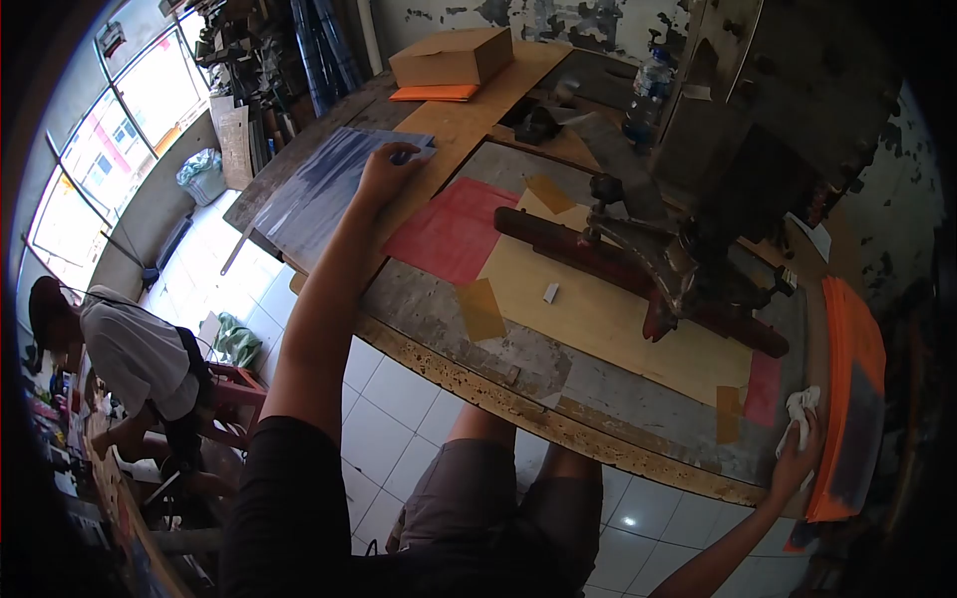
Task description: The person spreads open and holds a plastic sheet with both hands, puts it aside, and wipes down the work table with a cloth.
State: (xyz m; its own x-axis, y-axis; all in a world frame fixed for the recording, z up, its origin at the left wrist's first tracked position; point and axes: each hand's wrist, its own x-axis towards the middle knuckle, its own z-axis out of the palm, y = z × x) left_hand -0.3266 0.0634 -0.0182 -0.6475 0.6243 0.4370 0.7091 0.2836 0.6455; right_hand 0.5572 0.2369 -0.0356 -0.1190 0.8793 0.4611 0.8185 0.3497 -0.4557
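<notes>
Room: white tiled floor [384, 409], a window [125, 125] on the left, peeling paint on the far wall [588, 18].
Left of me: a co-worker [140, 349] in a pale top bends forward; beyond, a basket [204, 182] stands on the floor near the wall.
Table: grey top [414, 299], worn along its near edge, in front of my legs.
Blue sheet: lies flat toward the table's far left corner [319, 199], streaked with grey.
My left hand [384, 174]: over the blue sheet's right end, fingers curled; I cannot tell whether they pinch its edge.
Red sheet [444, 234]: flat, right of the blue sheet, meeting the board's left end.
Board [608, 324]: cream, runs from the red sheet toward the table's near right corner, tape [480, 309] at its near left corner, a small white tag [550, 292] on it.
Bar [578, 249]: dark red, lengthwise above the board, joined to the dark metal machine [688, 259].
My right hand [795, 460]: at the table's near right corner, fingers closed around a crumpled white cloth [799, 409].
Orange sheets [847, 399]: along the right edge, just beside that hand.
Far edge: a box [454, 62] with an orange stack [434, 93] at its base; a bottle [650, 90] farther right.
</notes>
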